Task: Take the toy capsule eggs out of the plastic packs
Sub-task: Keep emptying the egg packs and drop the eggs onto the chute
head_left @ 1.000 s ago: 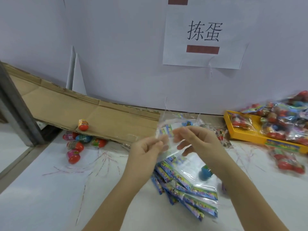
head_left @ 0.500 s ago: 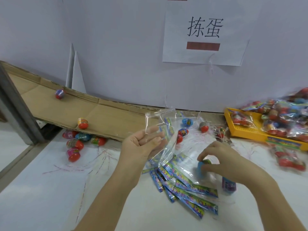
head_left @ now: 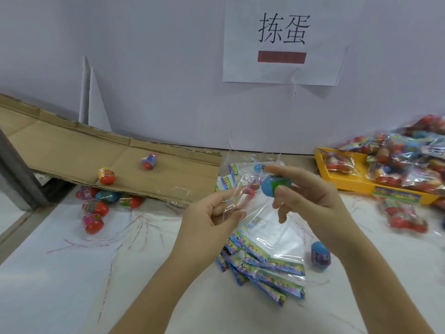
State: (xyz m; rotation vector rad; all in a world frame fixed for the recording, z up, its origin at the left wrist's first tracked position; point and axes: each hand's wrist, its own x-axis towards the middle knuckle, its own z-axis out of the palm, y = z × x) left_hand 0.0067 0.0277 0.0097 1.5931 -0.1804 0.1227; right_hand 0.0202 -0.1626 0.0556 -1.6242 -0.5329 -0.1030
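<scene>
- Head view: the left hand [head_left: 212, 213] sits at the middle of the frame, its thumb and curled fingers pinching a clear pack [head_left: 237, 186] that hangs limp and see-through.
- At 3 o'clock from it, the right hand [head_left: 310, 198] grips a blue egg [head_left: 277, 186] between thumb and fingers, with the index finger stretched out above it. The egg is outside the pack and held just beside it.
- At 6 o'clock from the hands, a heap of empty packs [head_left: 265, 268] lies on the white counter [head_left: 60, 273], with a blue-and-purple egg [head_left: 320, 255] standing just beside the heap at its 3 o'clock.
- At 9 o'clock, a cardboard ramp [head_left: 72, 150] slopes across the counter and carries an orange-topped egg [head_left: 106, 175] and a blue-and-red egg [head_left: 149, 161].
- A cluster of loose eggs [head_left: 101, 203] lies at the ramp's lower edge.
- At 3 o'clock in the frame, a yellow tray [head_left: 346, 182] holds full packs [head_left: 409, 165]; another filled pack [head_left: 404, 215] lies on the counter in front of it.
- At 12 o'clock, a paper sign [head_left: 281, 68] hangs on the wall.
</scene>
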